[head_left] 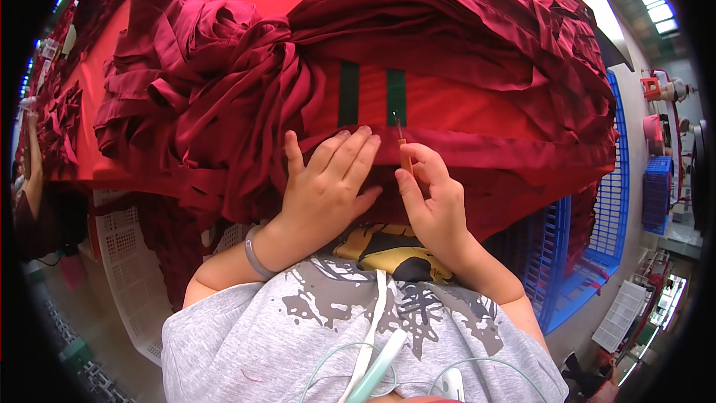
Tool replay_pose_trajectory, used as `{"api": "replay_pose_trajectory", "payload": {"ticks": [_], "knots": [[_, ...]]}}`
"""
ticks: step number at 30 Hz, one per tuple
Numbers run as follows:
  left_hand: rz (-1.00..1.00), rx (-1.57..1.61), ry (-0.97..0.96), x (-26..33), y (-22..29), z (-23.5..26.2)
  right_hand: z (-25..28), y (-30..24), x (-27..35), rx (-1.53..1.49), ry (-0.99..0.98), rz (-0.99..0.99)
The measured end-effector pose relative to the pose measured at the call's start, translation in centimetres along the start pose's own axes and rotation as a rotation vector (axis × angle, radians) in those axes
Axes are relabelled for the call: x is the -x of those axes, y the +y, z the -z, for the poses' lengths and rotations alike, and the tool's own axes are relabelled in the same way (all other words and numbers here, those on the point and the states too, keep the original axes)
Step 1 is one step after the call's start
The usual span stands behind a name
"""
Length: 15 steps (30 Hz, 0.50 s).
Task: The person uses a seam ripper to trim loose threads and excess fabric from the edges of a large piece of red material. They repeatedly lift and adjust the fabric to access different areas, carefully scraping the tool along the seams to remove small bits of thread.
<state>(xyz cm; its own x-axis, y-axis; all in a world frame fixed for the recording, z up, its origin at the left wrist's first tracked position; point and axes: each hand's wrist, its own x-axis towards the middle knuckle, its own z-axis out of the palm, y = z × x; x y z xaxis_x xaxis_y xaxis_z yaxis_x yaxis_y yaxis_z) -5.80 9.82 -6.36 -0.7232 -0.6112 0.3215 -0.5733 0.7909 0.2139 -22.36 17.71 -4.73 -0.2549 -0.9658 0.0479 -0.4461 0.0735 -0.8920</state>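
Red cloth-covered table (477,107) bears a long maroon fabric strip (514,149), probably steadied by the spread left hand (326,181); beside it, the right hand (436,201) pinches a slim orange-handled tool (403,151) over the strip, seemingly to free its metal tip.

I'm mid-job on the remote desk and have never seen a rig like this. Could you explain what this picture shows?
There's no machine here: these are a person's bare hands. The picture comes from a wide fisheye camera on the person's head, looking down, so straight edges bend near the rim.

The bright red, cloth-like work surface bears loose heaps of long, dark red fabric strips and two short, dark bands. The left hand lies flat on the fabric, fingers spread. The right hand holds a slim tool with an orange handle and thin metal tip, pointing away from the person.
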Motion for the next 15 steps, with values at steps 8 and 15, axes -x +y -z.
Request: {"api": "replay_pose_trajectory", "payload": {"ticks": [8, 15], "knots": [[0.010, 0.212, 0.007, 0.2, -0.6, 0.2, 0.5, -0.9, -0.1, -0.203, -0.241, -0.239], [-0.012, 0.124, -0.003, -0.1, -0.5, 0.5, -0.1, -1.1, -0.3, -0.352, -0.166, -0.333]]}}
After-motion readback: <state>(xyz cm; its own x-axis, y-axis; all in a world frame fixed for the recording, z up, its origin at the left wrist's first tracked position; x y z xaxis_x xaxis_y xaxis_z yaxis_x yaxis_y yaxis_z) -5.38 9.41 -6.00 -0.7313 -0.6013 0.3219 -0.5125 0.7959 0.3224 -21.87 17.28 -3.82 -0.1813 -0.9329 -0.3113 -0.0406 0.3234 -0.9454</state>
